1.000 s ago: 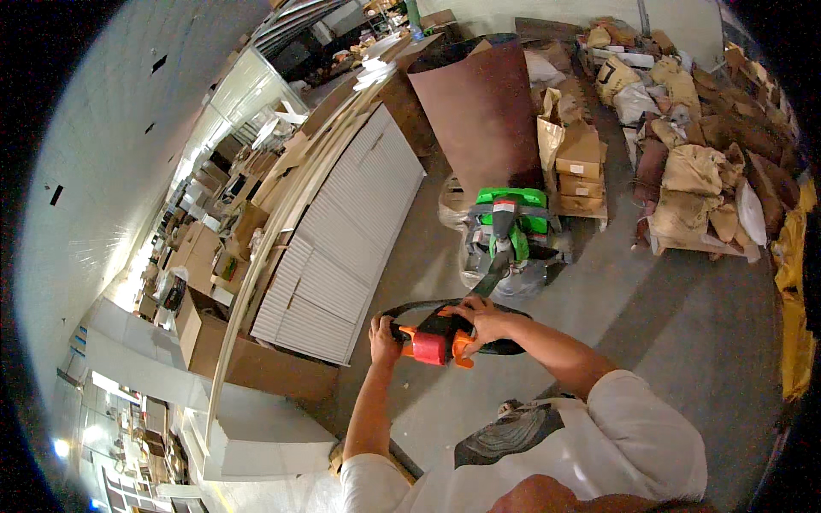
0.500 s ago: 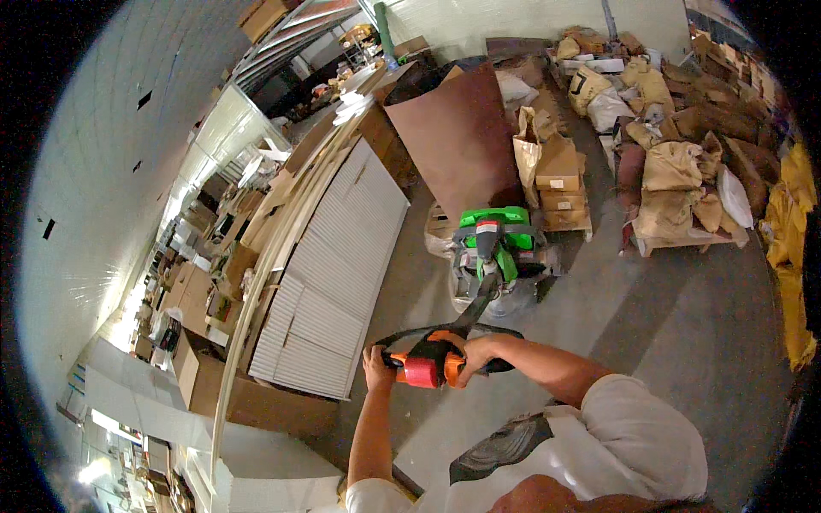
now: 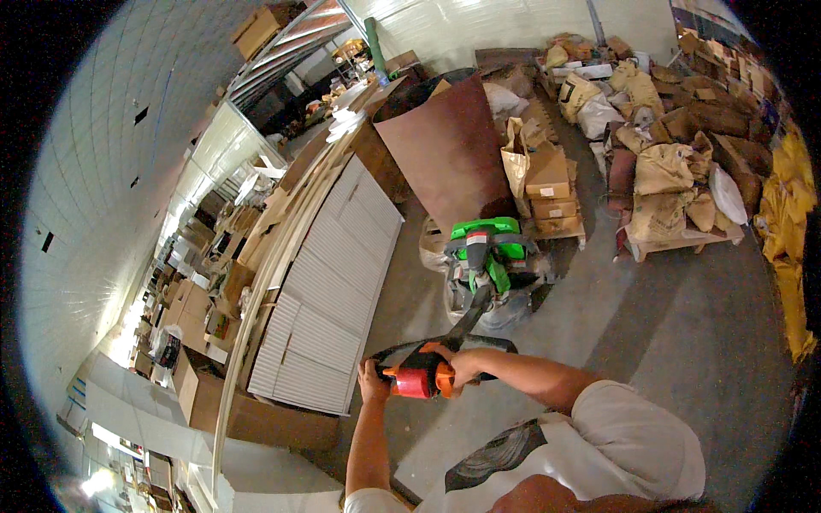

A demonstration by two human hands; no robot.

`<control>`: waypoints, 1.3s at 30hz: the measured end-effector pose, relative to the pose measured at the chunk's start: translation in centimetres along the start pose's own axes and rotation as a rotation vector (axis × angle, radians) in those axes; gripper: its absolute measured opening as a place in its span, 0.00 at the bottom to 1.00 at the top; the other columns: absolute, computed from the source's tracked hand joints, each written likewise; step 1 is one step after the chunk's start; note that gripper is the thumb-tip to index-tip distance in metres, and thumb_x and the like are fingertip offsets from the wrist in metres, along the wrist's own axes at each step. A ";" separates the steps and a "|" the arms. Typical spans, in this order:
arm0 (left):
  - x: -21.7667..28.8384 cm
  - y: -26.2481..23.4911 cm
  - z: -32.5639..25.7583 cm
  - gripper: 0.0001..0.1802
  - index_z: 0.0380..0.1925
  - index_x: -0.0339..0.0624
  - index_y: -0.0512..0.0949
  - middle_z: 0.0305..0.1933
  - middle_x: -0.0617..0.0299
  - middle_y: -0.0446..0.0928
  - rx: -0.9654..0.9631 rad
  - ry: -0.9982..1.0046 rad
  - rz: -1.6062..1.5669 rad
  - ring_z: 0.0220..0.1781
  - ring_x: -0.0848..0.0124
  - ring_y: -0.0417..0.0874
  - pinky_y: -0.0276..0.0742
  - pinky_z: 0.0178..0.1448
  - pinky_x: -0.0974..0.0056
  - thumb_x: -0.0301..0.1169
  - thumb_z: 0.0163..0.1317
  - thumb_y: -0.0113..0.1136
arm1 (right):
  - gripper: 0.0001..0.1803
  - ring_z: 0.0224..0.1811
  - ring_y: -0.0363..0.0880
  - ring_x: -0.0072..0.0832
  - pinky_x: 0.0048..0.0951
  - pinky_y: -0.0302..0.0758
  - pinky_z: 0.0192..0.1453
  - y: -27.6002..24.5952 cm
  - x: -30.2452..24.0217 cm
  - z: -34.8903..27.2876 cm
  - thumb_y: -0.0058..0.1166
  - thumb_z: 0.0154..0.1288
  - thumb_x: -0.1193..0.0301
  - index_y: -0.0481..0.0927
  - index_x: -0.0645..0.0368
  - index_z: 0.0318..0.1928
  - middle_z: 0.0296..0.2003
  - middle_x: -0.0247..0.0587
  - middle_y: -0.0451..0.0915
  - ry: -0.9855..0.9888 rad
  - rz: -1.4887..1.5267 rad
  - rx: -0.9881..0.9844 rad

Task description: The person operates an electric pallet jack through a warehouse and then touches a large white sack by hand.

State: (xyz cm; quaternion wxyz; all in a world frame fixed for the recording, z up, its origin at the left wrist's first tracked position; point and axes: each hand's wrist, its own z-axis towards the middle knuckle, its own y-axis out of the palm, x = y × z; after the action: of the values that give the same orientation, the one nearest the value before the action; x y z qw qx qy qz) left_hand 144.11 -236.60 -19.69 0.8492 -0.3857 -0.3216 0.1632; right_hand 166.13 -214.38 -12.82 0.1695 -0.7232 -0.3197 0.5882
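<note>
- The pallet jack's tiller handle [image 3: 419,376], a black loop with a red and orange control head, sat low in the middle of the view, just in front of the person's chest.
- The left hand [image 3: 374,386] gripped the left end of that loop, fingers curled shut around it; the right hand [image 3: 457,366] was wrapped the same way over the right end, beside the orange part.
- From the handle a dark tiller arm [image 3: 469,318] ran away to the green electric pallet jack [image 3: 484,248], which stood on the concrete floor [image 3: 684,325] a little farther off, near-centre.
- By the look of it, the step in hand was steering the jack through the aisle (both hands on, arms stretched forward).
- The next move would call for a steady two-handed hold and careful aim, since things stood close on both sides.
- Left of the jack lay white slatted panels [image 3: 333,291]; behind it leaned a large brown board [image 3: 449,150].
- Far right of that stood a pallet of cardboard boxes [image 3: 552,192], and farther right a pallet of stuffed sacks [image 3: 676,192].
</note>
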 end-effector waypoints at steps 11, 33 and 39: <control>-0.1 0.4 -2.1 0.25 0.40 0.43 0.70 0.53 0.51 0.66 -0.023 0.110 0.073 0.53 0.48 0.70 0.70 0.54 0.54 0.37 0.44 0.70 | 0.66 0.23 0.80 0.38 0.37 0.74 0.27 2.1 0.4 -1.0 0.68 0.43 0.68 0.26 0.51 0.69 0.21 0.48 0.79 0.124 -0.250 0.013; 2.4 -3.5 -17.8 0.26 0.42 0.43 0.68 0.54 0.51 0.65 0.066 -0.131 0.080 0.54 0.51 0.70 0.69 0.55 0.55 0.34 0.43 0.70 | 0.66 0.31 0.81 0.44 0.43 0.75 0.34 14.1 -0.8 -9.1 0.67 0.45 0.66 0.24 0.48 0.69 0.30 0.52 0.81 -0.010 -0.282 0.125; 3.0 -5.6 -25.6 0.28 0.43 0.39 0.69 0.55 0.49 0.65 0.152 -0.084 0.287 0.57 0.48 0.67 0.59 0.63 0.47 0.39 0.44 0.68 | 0.68 0.34 0.81 0.44 0.43 0.75 0.38 18.4 -4.7 -15.6 0.70 0.43 0.63 0.23 0.45 0.69 0.34 0.52 0.81 0.042 -0.268 0.074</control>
State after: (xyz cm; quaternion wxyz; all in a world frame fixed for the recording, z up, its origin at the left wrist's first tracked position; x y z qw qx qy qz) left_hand 163.75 -252.72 -26.88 0.8295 -0.3554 -0.2852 0.3228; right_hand 185.46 -228.99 -16.85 0.2798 -0.6794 -0.3881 0.5564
